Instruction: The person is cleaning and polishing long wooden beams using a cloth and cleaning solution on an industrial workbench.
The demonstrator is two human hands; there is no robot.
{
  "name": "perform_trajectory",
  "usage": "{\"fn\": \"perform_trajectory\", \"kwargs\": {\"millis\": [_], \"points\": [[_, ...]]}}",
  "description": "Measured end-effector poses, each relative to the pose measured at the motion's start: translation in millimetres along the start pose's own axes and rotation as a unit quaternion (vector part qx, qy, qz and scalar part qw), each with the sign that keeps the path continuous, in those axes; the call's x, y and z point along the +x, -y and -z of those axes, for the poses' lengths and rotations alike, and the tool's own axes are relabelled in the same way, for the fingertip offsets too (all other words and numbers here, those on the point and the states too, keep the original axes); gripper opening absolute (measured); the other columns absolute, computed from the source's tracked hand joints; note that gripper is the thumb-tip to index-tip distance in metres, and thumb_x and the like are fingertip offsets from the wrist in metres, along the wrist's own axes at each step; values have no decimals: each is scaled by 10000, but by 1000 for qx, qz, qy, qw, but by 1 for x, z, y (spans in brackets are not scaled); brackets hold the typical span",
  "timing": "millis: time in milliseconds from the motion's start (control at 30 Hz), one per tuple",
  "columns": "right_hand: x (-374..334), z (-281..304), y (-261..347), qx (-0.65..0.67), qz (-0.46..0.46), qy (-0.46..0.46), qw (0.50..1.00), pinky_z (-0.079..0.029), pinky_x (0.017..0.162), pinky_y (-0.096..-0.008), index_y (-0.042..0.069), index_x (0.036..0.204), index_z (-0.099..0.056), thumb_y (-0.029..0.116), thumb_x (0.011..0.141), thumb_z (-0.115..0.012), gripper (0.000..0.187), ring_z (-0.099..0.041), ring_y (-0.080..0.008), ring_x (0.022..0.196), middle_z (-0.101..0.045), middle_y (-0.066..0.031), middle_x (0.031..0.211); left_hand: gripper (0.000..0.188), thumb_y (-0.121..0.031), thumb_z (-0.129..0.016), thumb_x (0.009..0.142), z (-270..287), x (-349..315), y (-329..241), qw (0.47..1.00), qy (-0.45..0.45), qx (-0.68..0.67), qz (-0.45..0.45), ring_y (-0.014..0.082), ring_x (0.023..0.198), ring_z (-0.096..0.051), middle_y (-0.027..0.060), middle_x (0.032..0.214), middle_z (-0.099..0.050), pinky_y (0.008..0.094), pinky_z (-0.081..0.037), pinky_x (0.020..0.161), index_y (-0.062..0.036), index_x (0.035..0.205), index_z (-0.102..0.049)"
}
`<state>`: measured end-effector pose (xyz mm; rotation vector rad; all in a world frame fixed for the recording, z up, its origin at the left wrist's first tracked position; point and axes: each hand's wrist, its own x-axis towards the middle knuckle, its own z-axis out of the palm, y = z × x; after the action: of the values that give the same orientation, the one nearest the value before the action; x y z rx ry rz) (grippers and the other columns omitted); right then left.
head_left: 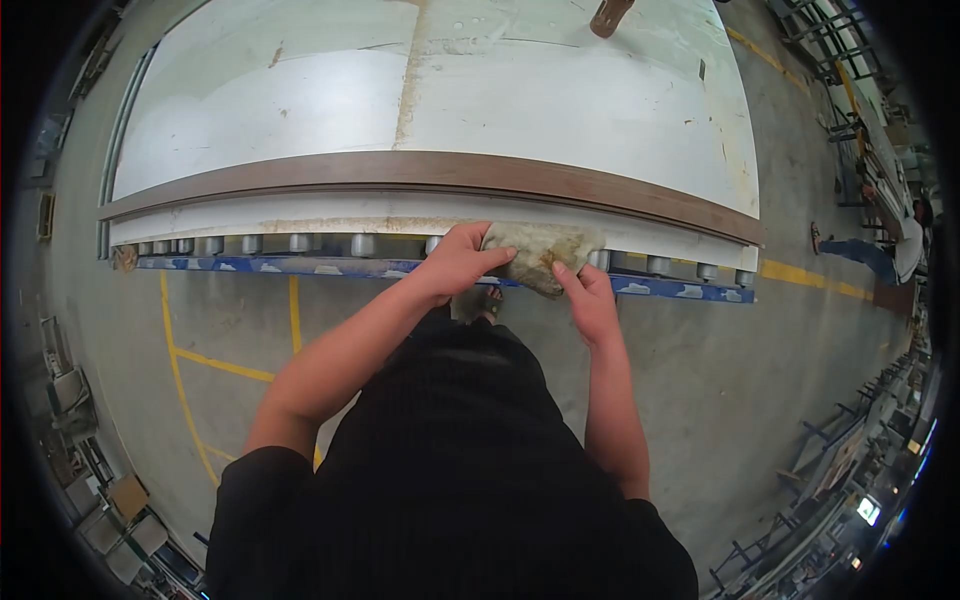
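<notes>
Between my two hands is a stained, greyish-green cloth, held in front of my body at the near edge of the worktable. My left hand grips its left end, thumb on top. At its lower right, my right hand pinches the cloth between thumb and fingers. Just beyond the cloth, a long brown strip lies across the white board from left to right. The fingers under the cloth are hidden.
Below the board's near edge runs a row of rollers on a blue rail. A brown cylindrical piece is at the far side of the board. Yellow lines mark the grey floor. Another person is off to the right, near racks.
</notes>
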<state>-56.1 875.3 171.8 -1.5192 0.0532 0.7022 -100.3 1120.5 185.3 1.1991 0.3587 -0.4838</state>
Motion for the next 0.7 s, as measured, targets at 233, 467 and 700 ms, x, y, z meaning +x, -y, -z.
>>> {"fn": "perform_trajectory", "kwargs": {"millis": [233, 467, 700], "points": [[-15, 11, -8, -146, 138, -48, 978, -488, 1075, -359, -3, 1419, -585, 195, 907, -880, 623, -647, -190, 1212, -707, -74, 1290, 261, -128, -709, 1045, -13, -29, -5, 997, -64, -15, -40, 120, 1007, -717, 49, 1130, -778, 319, -585, 919, -13, 1279, -706], [-11, -60, -20, -238, 265, 82, 931, -466, 1150, -407, 44, 1447, -581, 196, 822, -906, 721, -610, -304, 1364, -651, -176, 1445, 248, -120, -687, 1061, 22, -69, -7, 998, -5, 4, -61, 117, 1026, -709, 49, 1136, -770, 327, -572, 948, -8, 1282, -688], [-8, -158, -8, -195, 112, 199, 954, -561, 870, -357, 40, 1182, -713, 188, 884, -823, 350, -691, -146, 965, -761, -96, 1034, 1248, -341, -1008, 744, 124, -141, 30, 875, -246, 353, -223, 342, 1374, -579, 213, 1535, -530, 460, -475, 1153, -54, 1680, -233]]}}
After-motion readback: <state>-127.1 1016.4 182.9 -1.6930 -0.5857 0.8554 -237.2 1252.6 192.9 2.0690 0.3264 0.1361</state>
